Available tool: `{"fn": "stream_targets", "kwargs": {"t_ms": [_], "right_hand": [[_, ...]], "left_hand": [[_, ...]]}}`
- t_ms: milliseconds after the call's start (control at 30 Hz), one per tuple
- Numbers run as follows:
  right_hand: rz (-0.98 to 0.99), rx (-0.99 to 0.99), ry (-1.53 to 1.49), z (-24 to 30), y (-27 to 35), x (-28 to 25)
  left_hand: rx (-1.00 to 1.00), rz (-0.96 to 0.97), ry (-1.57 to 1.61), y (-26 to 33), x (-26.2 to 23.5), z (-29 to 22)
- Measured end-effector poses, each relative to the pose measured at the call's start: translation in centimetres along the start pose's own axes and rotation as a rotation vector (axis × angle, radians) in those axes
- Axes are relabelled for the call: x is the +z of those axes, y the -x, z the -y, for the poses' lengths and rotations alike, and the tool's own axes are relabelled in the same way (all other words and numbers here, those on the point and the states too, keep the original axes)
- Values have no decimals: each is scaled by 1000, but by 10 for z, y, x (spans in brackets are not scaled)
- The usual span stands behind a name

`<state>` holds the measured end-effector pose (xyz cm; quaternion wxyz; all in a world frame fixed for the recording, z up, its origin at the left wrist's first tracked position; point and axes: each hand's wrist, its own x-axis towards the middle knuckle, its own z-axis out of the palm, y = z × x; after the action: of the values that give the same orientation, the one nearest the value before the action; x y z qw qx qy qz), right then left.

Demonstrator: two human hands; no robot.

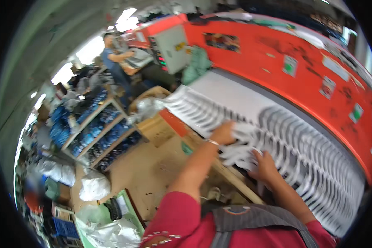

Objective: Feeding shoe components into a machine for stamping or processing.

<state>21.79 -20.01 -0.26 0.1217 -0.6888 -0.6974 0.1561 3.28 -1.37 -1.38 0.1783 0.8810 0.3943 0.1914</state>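
Note:
A long white sheet (pixel 219 89) lies on the machine bed, cut into rows of curved strips (pixel 318 165) with dark gaps between them. My left hand (pixel 224 133), a white band at its wrist, is closed on white curved cut pieces (pixel 246 133) near the bed's front edge. My right hand (pixel 265 168) grips the near end of a loose bunch of white strips (pixel 239 157), its thumb on top. Blur and the pieces partly hide the fingers of both hands.
A red machine housing (pixel 273 49) runs behind the bed, and a wooden rail (pixel 235 182) along its front. To the left stand a shelf of blue items (pixel 101 132), a white sack (pixel 94 186) and a green table (pixel 130 213). A person (pixel 118 62) works at the far left.

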Motion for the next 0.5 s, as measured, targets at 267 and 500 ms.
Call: {"fn": "stream_targets", "kwargs": {"t_ms": [267,500], "right_hand": [[63,194,-1002,-54,-4,-10],[160,69,-1402,-17,-2,-3]], "left_hand": [[-441,-863,1310,108,-19,25],[-644,-449,1918,257,61,-12]]}}
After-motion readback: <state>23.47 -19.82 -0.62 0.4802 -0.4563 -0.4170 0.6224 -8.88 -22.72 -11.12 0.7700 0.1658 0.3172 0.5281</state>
